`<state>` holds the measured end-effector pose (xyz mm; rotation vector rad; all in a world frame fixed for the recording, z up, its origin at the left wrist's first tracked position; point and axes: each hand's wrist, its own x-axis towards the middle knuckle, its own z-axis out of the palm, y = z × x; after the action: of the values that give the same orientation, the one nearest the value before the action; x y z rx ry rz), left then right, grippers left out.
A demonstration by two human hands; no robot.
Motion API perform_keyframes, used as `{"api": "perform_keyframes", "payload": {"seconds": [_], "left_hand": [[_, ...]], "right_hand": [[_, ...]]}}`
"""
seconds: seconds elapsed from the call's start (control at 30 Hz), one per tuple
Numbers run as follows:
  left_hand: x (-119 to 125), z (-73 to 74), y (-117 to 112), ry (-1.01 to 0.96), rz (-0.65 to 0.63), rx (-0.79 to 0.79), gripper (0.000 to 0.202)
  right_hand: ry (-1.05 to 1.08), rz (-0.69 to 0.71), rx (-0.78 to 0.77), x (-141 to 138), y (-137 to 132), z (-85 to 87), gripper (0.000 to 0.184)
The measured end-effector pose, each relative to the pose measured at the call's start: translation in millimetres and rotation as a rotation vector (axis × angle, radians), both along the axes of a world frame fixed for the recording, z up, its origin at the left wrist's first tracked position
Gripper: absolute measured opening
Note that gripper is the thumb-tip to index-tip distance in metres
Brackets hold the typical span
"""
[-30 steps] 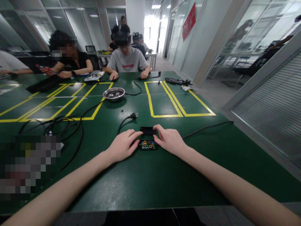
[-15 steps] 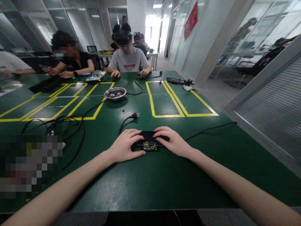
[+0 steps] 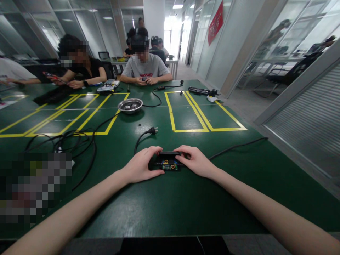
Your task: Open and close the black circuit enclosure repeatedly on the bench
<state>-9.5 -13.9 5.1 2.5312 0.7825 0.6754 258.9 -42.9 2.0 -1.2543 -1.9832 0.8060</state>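
Note:
A small opened power adapter (image 3: 169, 164) lies on the green table (image 3: 170, 209) in front of me, its circuit board with yellow and green parts showing. A black cover (image 3: 169, 154) is lifted over its far edge. My left hand (image 3: 140, 165) curls round the left ends of cover and adapter. My right hand (image 3: 196, 162) pinches the cover's right end, fingers bent. A black cord (image 3: 233, 144) runs off to the right from the adapter.
A black plug (image 3: 151, 130) with its cable lies just beyond my hands. A metal bowl (image 3: 130, 105) sits further back. Tangled black cables (image 3: 66, 141) lie at the left. Yellow tape rectangles (image 3: 202, 117) mark the table. Other people sit at the far side.
My hands have drawn the black cover toward me and tipped it up over the open adapter. My fingers have gone from lying flat to curled round its ends.

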Motion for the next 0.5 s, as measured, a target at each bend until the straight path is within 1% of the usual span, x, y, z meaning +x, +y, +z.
{"api": "perform_keyframes", "payload": {"seconds": [0.1,0.17,0.33,0.5], "left_hand": [[-1.1,-1.4,0.3,0.01,-0.005,0.018,0.075],[-1.5,-1.5,0.5,0.017,-0.013,0.015,0.076],[-1.7,0.2,0.8,0.029,-0.025,0.016,0.073],[-1.1,2.3,0.7,0.018,-0.04,0.014,0.063]], "right_hand": [[0.086,-0.023,-0.002,-1.1,-1.5,1.0,0.021],[0.128,-0.012,0.0,-1.6,-2.6,2.1,0.02],[0.152,0.05,0.05,-1.0,-4.5,4.1,0.019],[0.131,0.087,0.094,0.9,-4.3,3.6,0.018]]}}
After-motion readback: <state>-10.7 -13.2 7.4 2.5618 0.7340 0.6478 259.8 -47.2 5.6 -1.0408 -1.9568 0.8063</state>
